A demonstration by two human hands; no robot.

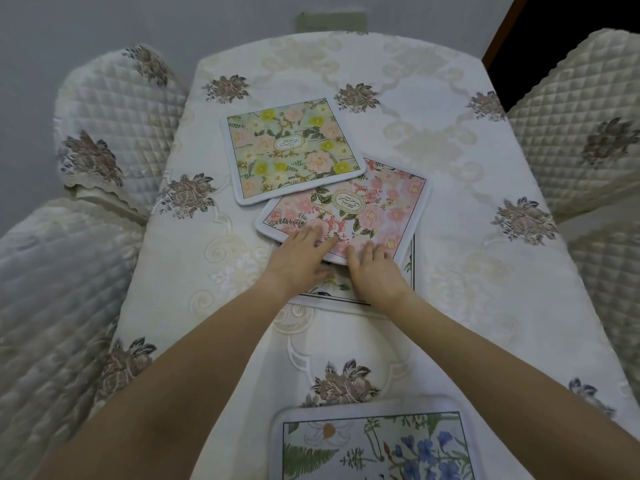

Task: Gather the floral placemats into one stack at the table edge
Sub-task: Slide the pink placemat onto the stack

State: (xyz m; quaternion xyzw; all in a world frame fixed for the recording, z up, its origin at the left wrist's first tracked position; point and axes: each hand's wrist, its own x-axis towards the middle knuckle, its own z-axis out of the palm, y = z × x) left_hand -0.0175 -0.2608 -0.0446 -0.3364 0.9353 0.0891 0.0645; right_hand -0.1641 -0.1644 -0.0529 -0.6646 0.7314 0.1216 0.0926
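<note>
Several floral placemats lie on the cream tablecloth (pixel 467 237). A yellow-and-pink placemat (pixel 292 148) sits at mid-table, its near corner overlapping a pink placemat (pixel 374 202). The pink one rests tilted on a white placemat (pixel 337 289), which is mostly hidden beneath it and my hands. My left hand (pixel 299 259) has its fingers on the pink placemat's near left edge and its thumb tucked under. My right hand (pixel 374 268) lies flat on that placemat's near corner. A blue-flower placemat (pixel 374 445) lies at the near table edge.
Quilted chair covers with embroidered flowers flank the table: one pair at left (pixel 114 123) and one pair at right (pixel 581 123). A dark doorway (pixel 540 39) shows at the far right. The tablecloth carries brown embroidered flower motifs (pixel 343 384).
</note>
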